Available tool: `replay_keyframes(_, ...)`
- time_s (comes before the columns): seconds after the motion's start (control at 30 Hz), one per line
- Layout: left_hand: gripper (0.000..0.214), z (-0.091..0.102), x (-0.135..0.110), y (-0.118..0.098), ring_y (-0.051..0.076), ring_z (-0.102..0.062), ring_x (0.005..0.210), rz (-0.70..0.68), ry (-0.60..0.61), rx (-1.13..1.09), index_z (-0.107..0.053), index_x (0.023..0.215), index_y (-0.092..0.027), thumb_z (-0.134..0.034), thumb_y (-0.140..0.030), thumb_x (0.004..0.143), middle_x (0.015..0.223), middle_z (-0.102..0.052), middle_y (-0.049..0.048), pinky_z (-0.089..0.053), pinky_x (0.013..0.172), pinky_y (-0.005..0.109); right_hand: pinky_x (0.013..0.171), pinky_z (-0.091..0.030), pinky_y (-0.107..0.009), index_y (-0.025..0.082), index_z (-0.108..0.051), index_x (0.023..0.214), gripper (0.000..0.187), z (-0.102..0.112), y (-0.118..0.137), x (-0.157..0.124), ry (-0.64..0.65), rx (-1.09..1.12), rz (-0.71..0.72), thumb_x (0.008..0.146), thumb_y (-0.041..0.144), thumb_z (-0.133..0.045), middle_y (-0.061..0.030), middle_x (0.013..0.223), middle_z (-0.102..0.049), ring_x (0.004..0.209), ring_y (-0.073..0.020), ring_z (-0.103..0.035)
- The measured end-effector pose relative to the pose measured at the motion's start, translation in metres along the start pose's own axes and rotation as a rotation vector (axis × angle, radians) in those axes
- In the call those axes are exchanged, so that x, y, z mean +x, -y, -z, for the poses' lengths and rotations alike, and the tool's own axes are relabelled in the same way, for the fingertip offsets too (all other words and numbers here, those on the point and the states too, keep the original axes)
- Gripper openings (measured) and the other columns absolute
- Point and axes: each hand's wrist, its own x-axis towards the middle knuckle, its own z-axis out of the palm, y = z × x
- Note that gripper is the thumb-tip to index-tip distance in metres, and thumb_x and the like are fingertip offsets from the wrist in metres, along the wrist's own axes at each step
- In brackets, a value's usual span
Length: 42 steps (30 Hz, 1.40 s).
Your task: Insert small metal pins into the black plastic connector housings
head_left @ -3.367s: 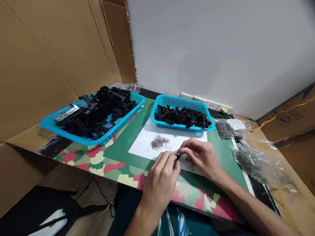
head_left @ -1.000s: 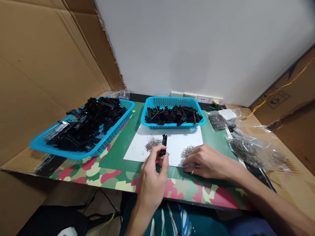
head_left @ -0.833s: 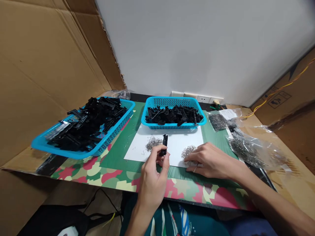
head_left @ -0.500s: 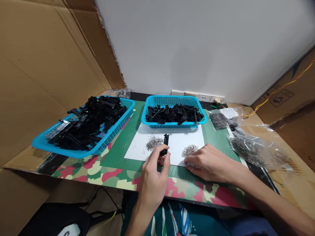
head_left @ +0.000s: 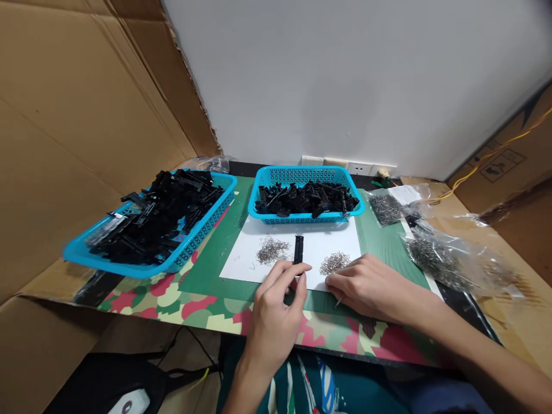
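Black part (head_left: pixel 299 249) has shifted right; its long axis points toward the wall (head_left: pixel 345 80).

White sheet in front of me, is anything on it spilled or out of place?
Slightly: a few thin metal pieces lie stray on the white sheet, apart from the left pile. The right pile, by the right hand, looks more compact.
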Motion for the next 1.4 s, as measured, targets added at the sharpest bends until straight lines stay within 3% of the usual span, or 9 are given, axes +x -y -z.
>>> replay_keyframes(0.23, 0.02, 0.001, -0.001, 0.0, 0.014, -0.058, 0.075, 0.012, 0.04, 0.014, -0.07, 0.11, -0.025, -0.052, -0.019, 0.106, 0.101, -0.062, 0.0026, -0.05, 0.071, 0.025, 0.056, -0.019, -0.033, 0.018, -0.069, 0.087, 0.015, 0.013, -0.005, 0.0, 0.019, 0.133, -0.095, 0.1, 0.02, -0.062, -0.0016, 0.07, -0.071, 0.053, -0.0107, -0.051)
replay_keyframes(0.43, 0.024, 0.0, -0.002, 0.003, 0.014, -0.059, 0.079, 0.023, 0.067, 0.003, -0.07, 0.117, -0.026, -0.051, -0.018, 0.106, 0.101, -0.062, 0.0015, -0.048, 0.072, 0.025, 0.054, -0.014, -0.035, 0.018, -0.063, 0.085, 0.021, 0.008, 0.0, -0.003, 0.007, -0.023, -0.036, 0.102, 0.03, -0.063, -0.003, 0.07, -0.071, 0.051, -0.0127, -0.055)
replay_keyframes(0.63, 0.023, -0.002, -0.003, 0.005, 0.013, -0.058, 0.079, 0.031, 0.076, 0.003, -0.069, 0.118, -0.026, -0.051, -0.019, 0.107, 0.102, -0.061, 0.0009, -0.046, 0.071, 0.025, 0.054, -0.01, -0.037, 0.018, -0.06, 0.101, 0.003, -0.003, 0.006, -0.001, -0.003, -0.247, 0.057, 0.101, 0.019, -0.058, -0.0038, 0.076, -0.072, 0.052, -0.017, -0.061)
replay_keyframes(0.8, 0.021, -0.002, -0.002, 0.004, 0.013, -0.059, 0.081, 0.027, 0.075, 0.018, -0.07, 0.115, -0.025, -0.052, -0.018, 0.106, 0.102, -0.062, 0.001, -0.046, 0.073, 0.025, 0.054, -0.008, -0.038, 0.018, -0.057, 0.103, 0.007, -0.007, 0.007, 0.001, 0.054, -0.282, 0.072, 0.097, 0.014, -0.059, -0.0031, 0.077, -0.07, 0.052, -0.0176, -0.062)
replay_keyframes(1.0, 0.023, -0.001, -0.002, 0.005, 0.013, -0.057, 0.078, 0.019, 0.079, 0.025, -0.07, 0.119, -0.026, -0.051, -0.018, 0.107, 0.102, -0.062, 0.0006, -0.045, 0.071, 0.025, 0.054, -0.008, -0.039, 0.017, -0.058, 0.103, 0.014, -0.014, 0.01, -0.001, 0.005, -0.307, 0.109, 0.093, 0.008, -0.061, -0.0022, 0.075, -0.069, 0.052, -0.0188, -0.063)
replay_keyframes(1.27, 0.023, -0.001, -0.002, 0.003, 0.013, -0.055, 0.077, 0.036, 0.089, 0.023, -0.07, 0.119, -0.025, -0.052, -0.018, 0.107, 0.1, -0.06, 0.0003, -0.043, 0.07, 0.025, 0.055, -0.008, -0.038, 0.017, -0.062, 0.098, 0.007, -0.019, 0.003, -0.002, -0.086, -0.28, 0.131, 0.096, 0.012, -0.058, -0.0014, 0.073, -0.068, 0.048, -0.0147, -0.054)
replay_keyframes(1.4, 0.023, -0.001, -0.002, 0.002, 0.013, -0.056, 0.079, 0.042, 0.089, 0.005, -0.07, 0.119, -0.025, -0.052, -0.019, 0.107, 0.101, -0.06, 0.0007, -0.043, 0.071, 0.025, 0.055, -0.015, -0.035, 0.017, -0.063, 0.087, 0.01, -0.006, -0.01, -0.003, -0.152, -0.089, 0.069, 0.092, 0.012, -0.057, -0.0012, 0.073, -0.066, 0.051, -0.012, -0.047)
